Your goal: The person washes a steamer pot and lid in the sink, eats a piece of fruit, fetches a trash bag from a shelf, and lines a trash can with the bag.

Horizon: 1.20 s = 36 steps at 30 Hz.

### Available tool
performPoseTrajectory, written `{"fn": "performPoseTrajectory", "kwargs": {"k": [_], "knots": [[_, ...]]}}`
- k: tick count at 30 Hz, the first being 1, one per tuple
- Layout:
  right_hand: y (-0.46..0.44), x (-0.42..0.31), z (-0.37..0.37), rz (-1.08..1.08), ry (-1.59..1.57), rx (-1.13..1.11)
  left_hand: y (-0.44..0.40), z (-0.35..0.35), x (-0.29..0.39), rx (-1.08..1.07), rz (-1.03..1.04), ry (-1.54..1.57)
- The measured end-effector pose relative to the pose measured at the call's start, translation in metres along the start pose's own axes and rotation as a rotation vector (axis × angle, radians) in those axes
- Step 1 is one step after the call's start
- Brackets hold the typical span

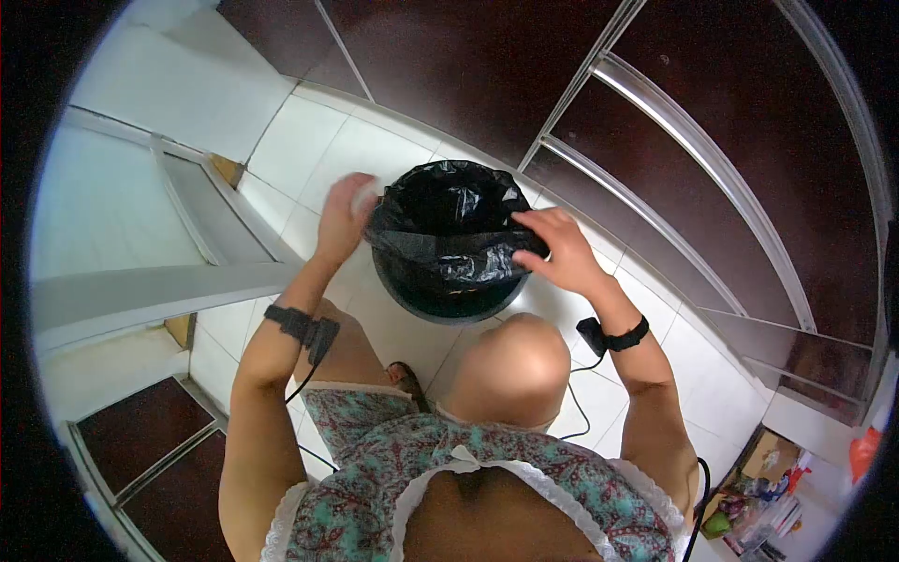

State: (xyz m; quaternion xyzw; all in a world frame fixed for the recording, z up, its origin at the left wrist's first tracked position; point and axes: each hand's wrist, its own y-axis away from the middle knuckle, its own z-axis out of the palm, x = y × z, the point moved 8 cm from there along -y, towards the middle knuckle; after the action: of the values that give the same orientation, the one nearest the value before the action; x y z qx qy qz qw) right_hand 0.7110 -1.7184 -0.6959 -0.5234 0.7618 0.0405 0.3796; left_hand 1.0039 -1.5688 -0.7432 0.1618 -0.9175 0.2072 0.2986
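A round dark bin (pixel 449 304) stands on the floor in front of my knees. A black plastic garbage bag (pixel 468 258) lines it, with its mouth spread and its edge folded down over the outside of the rim. My left hand (pixel 345 220) is at the bin's left side, slightly blurred, its fingers curved and apart from the thumb. Nothing shows in it. On the right side, my right hand (pixel 564 249) rests its fingertips and thumb against the bag's edge, with a gap between them. The bottom of the bag's inside is too dark to make out.
Dark cabinet fronts (pixel 449 75) with metal handles (pixel 646 225) run behind and right of the bin. A pale door (pixel 122 215) stands at the left. White tiles (pixel 356 159) cover the floor. Assorted packages (pixel 758 506) lie at the lower right. Cables hang from both wrist straps.
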Motion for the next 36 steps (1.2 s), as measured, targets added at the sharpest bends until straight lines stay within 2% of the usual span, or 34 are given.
{"fn": "performPoseTrajectory", "kwargs": {"k": [1,2,4,5,7,11,15,20,23,24,26,27,29,31,32,34,35,36], "knots": [[0.0,-0.006,0.012,-0.02,0.016,-0.126,0.003,0.005,0.029,-0.149,0.145,-0.022],[0.002,-0.01,0.025,-0.043,0.032,-0.256,0.01,-0.003,0.037,-0.143,0.132,-0.027],[0.011,-0.008,0.027,-0.11,0.034,-0.26,0.045,0.016,0.061,-0.554,0.371,-0.103],[0.017,-0.01,0.029,-0.153,0.046,-0.256,0.059,0.014,0.057,-0.559,0.354,-0.108],[0.031,-0.016,0.03,-0.237,0.065,-0.189,0.091,0.016,0.06,-0.564,0.492,-0.169],[0.06,-0.015,0.041,-0.307,0.057,-0.205,0.122,0.024,0.07,-0.47,0.471,-0.164],[0.081,-0.006,0.06,-0.331,-0.012,-0.219,0.141,0.039,0.056,-0.408,0.416,-0.303],[0.098,0.0,0.061,-0.401,0.08,0.029,0.145,0.046,0.058,-0.375,0.391,-0.308],[0.106,0.007,0.069,-0.4,0.12,0.043,0.151,0.063,0.06,-0.446,0.436,-0.327],[0.113,0.014,0.073,-0.399,0.121,0.042,0.153,0.075,0.059,-0.507,0.438,-0.428],[0.121,0.035,0.092,-0.351,0.154,-0.094,0.16,0.089,0.052,-0.555,0.439,-0.533],[0.121,0.038,0.095,-0.344,0.161,-0.113,0.161,0.093,0.044,-0.535,0.323,-0.465],[0.124,0.051,0.102,-0.28,0.15,-0.149,0.162,0.089,0.032,-0.493,0.216,-0.409],[0.128,0.054,0.097,-0.24,0.126,-0.087,0.172,0.08,0.042,-0.759,0.428,-0.536],[0.13,0.059,0.093,-0.177,0.088,-0.043,0.167,0.07,0.044,-0.752,0.423,-0.542],[0.129,0.055,0.086,-0.17,0.054,-0.062,0.154,0.047,0.054,-0.777,0.32,-0.289],[0.125,0.053,0.084,-0.145,0.018,-0.084,0.141,0.033,0.063,-0.776,0.313,-0.291],[0.122,0.049,0.081,-0.143,0.009,-0.091,0.128,0.023,0.061,-0.88,0.098,-0.253]]}}
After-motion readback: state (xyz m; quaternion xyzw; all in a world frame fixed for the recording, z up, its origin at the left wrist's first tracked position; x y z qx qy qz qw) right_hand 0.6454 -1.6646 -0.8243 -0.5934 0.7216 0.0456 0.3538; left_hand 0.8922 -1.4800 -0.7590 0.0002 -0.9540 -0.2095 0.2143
